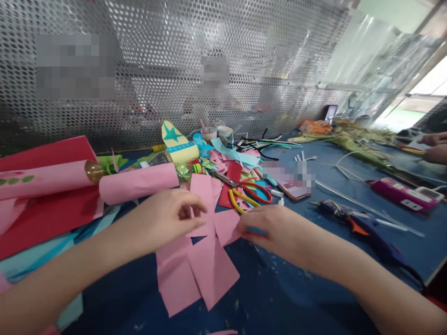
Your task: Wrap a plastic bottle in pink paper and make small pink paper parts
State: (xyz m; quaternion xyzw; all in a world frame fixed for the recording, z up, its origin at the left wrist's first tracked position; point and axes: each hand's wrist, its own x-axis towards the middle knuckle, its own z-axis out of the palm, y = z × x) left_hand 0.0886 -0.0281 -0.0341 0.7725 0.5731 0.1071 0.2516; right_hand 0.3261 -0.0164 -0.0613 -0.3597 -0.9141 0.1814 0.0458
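Several cut pieces of pink paper (215,274) lie overlapping on the blue table in front of me. My left hand (176,211) is over their left side, fingers loosely curved with a gap between thumb and fingertips, and nothing shows in it. At the right, my right hand (267,225) pinches the edge of a smaller pink paper piece (226,226). Just beyond that hand lie scissors (253,190) with red and yellow handles, their blades pointing away to the left. A bottle wrapped in pink paper (139,183) rests on its side behind my left hand.
A glue gun (363,230) and a purple power strip (405,194) with cords lie at right. A phone (291,184) sits beyond the scissors. Red paper (66,218) and another pink-wrapped bottle (45,178) are left. Perforated metal sheeting (167,51) stands behind. Another person's hand (435,146) shows far right.
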